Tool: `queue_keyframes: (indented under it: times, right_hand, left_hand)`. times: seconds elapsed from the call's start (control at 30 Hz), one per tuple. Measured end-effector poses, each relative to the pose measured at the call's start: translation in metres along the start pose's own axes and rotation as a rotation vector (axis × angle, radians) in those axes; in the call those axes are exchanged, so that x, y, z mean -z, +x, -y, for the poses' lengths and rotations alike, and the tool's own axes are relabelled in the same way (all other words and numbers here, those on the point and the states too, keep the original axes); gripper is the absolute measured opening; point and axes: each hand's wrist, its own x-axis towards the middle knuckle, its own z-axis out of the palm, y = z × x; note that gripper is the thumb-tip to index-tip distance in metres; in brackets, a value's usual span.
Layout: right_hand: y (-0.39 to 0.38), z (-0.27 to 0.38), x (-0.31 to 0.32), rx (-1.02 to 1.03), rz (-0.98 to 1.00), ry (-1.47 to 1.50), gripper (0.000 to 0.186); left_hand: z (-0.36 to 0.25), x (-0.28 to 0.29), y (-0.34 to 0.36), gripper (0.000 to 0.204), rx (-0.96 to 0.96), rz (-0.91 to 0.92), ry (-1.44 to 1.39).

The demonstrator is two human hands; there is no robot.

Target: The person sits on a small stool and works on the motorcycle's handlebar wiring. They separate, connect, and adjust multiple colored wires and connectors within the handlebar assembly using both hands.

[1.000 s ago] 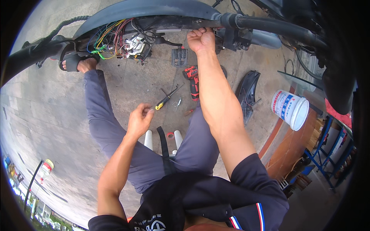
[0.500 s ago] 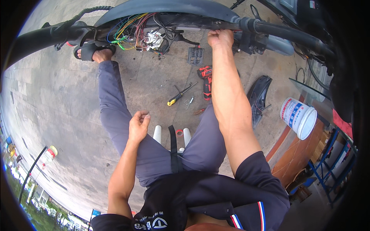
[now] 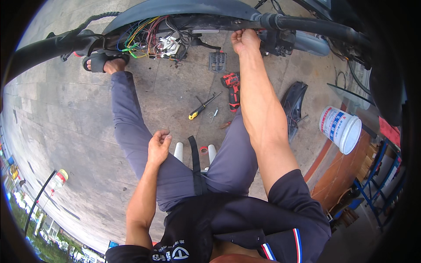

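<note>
Vehicle frame, dark, seen ahead of both hands, long axis laid left to right across top of view. Underside reached by right hand, clearly nearer one; fingers curled narrow, tips partly hidden, so anything held cannot be told. Left hand kept well apart, above left thigh, loosely curled; whether anything is pinched cannot be told. Wire bundle exposed left of right hand; yellow-handled screwdriver laid between hands on ground.
</note>
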Motion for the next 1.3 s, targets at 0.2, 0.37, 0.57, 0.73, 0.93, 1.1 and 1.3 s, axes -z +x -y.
queue_keyframes:
  times: [0.2, 0.37, 0.57, 0.73, 0.93, 1.1, 1.3]
  right_hand:
    - [0.0, 0.001, 0.001, 0.025, 0.015, -0.043, 0.016]
    - [0.018, 0.002, 0.017, -0.154, 0.083, 0.033, 0.017]
    - [0.021, -0.007, 0.024, -0.201, 0.219, 0.237, 0.017]
    - [0.014, -0.011, 0.017, -0.133, 0.192, 0.223, 0.017]
    - [0.01, -0.012, 0.008, -0.083, 0.19, 0.245, 0.021]
    - [0.015, -0.013, 0.008, -0.11, 0.163, 0.26, 0.018]
    - [0.019, -0.023, 0.012, -0.116, 0.161, 0.334, 0.018]
  left_hand:
    - [0.008, 0.002, -0.001, 0.027, 0.013, -0.01, -0.057]
    - [0.011, 0.003, 0.001, 0.027, 0.023, 0.002, -0.051]
    - [0.011, 0.003, 0.001, 0.027, 0.008, 0.002, -0.058]
    - [-0.016, -0.003, 0.007, 0.026, 0.001, 0.02, -0.079]
    - [-0.143, -0.047, 0.076, 0.033, -0.26, 0.024, -0.517]
    - [-0.247, -0.089, 0.135, 0.031, -0.096, -0.082, -0.769]
    - [-0.271, -0.082, 0.15, 0.02, -0.064, -0.218, -0.858]
